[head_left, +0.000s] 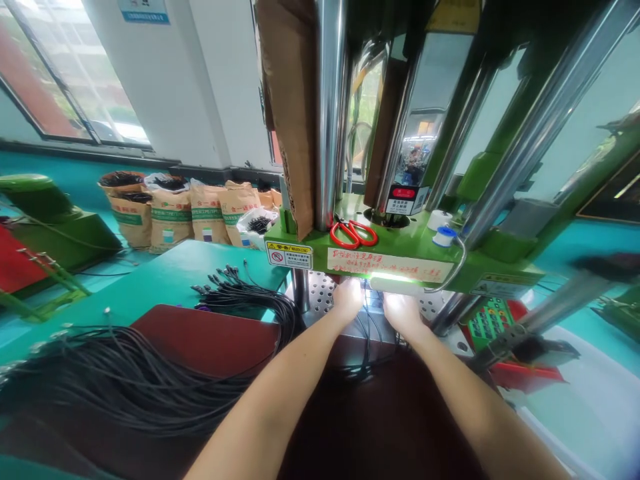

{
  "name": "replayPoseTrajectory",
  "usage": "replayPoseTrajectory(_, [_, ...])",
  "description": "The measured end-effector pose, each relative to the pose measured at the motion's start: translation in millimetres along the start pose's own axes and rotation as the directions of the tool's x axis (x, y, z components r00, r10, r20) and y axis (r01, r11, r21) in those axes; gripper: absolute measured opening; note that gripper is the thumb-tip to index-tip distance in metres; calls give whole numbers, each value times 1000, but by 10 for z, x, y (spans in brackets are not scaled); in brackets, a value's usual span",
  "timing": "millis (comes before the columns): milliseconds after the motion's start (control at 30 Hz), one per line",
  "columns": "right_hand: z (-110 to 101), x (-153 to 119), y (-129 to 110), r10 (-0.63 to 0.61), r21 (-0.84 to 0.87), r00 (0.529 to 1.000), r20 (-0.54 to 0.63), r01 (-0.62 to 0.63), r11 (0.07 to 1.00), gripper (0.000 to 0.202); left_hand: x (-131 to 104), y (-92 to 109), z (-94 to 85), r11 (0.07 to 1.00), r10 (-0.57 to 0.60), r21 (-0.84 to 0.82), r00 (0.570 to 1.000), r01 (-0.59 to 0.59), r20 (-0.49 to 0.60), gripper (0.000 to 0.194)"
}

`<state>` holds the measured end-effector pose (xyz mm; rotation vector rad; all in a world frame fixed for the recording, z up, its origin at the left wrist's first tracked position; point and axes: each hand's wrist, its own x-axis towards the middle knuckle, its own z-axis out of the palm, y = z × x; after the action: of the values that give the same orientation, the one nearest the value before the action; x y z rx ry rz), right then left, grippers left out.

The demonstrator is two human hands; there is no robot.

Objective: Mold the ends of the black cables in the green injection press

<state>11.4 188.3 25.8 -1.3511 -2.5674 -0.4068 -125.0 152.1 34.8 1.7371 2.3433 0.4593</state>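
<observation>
Both arms reach under the green press head (490, 267). My left hand (350, 298) is in the lit gap above the perforated metal bed (320, 288), its fingers lost in glare and behind the press edge. My right hand (401, 310) is just across from it, beneath the bright lamp tube (397, 285), with its fingertips also hidden. Several thin black cables (367, 337) run out between the two hands and hang over the front of the bed. Whether either hand grips them I cannot tell.
A large bundle of black cables (150, 380) lies on the left over a dark red board (200, 337) and green table (195, 257). Red-handled scissors (353, 235) rest on the press. A button panel (493, 320) stands right; paper sacks (170, 212) line the wall.
</observation>
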Motion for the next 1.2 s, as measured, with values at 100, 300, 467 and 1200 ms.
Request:
replayPoseTrajectory(100, [80, 30, -7, 18, -8, 1000, 16, -18, 1000, 29, 17, -46, 72, 998, 53, 24, 997, -51, -64, 27])
replayPoseTrajectory(300, [138, 70, -6, 30, -11, 999, 42, -30, 999, 28, 28, -46, 147, 983, 179, 69, 975, -172, -127, 29])
replayPoseTrajectory(467, [-6, 40, -47, -8, -2, 1000, 12, 8, 1000, 28, -28, -9, 91, 983, 174, 86, 967, -161, -188, 28])
replayPoseTrajectory(1200, [102, 106, -127, -52, 74, 999, 7, 52, 996, 32, 41, 136, 233, 979, 203, 60, 952, -195, -227, 31])
